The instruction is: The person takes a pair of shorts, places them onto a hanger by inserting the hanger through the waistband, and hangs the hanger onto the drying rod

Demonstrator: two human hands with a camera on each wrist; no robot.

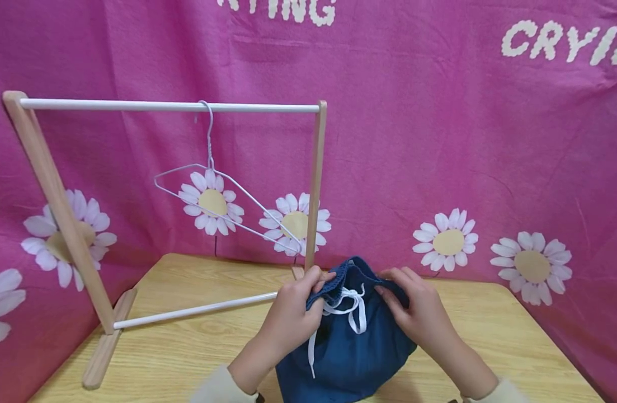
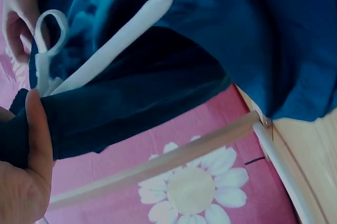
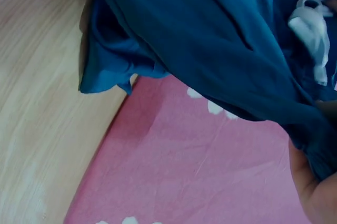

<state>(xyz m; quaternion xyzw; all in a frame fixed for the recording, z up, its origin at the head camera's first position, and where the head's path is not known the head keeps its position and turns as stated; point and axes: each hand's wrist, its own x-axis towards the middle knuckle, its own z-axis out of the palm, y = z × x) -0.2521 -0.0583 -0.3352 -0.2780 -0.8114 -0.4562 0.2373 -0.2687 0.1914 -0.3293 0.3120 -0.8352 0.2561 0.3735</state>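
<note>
Dark blue drawstring shorts point(image 1: 358, 358) hang from both hands by the gathered waistband, their lower part over the table's front. My left hand point(image 1: 295, 305) pinches the left side of the waistband, its thumb point(image 2: 39, 134) laid along the cloth. At the other side my right hand point(image 1: 416, 305) grips the waistband between thumb and fingers. A white drawstring point(image 1: 356, 313) is tied in a bow at the front, with one end dangling. In the right wrist view the cloth point(image 3: 200, 40) drapes in folds beside the table edge, and most of the right hand is cut off.
A wooden rack point(image 1: 61, 196) with white rods stands at the left of the wooden table point(image 1: 187, 358). From its top rod point(image 1: 137, 105) hangs a bare wire hanger point(image 1: 238, 187), turned at an angle. A pink cloth backdrop point(image 1: 439, 140) with daisies closes off the back and sides.
</note>
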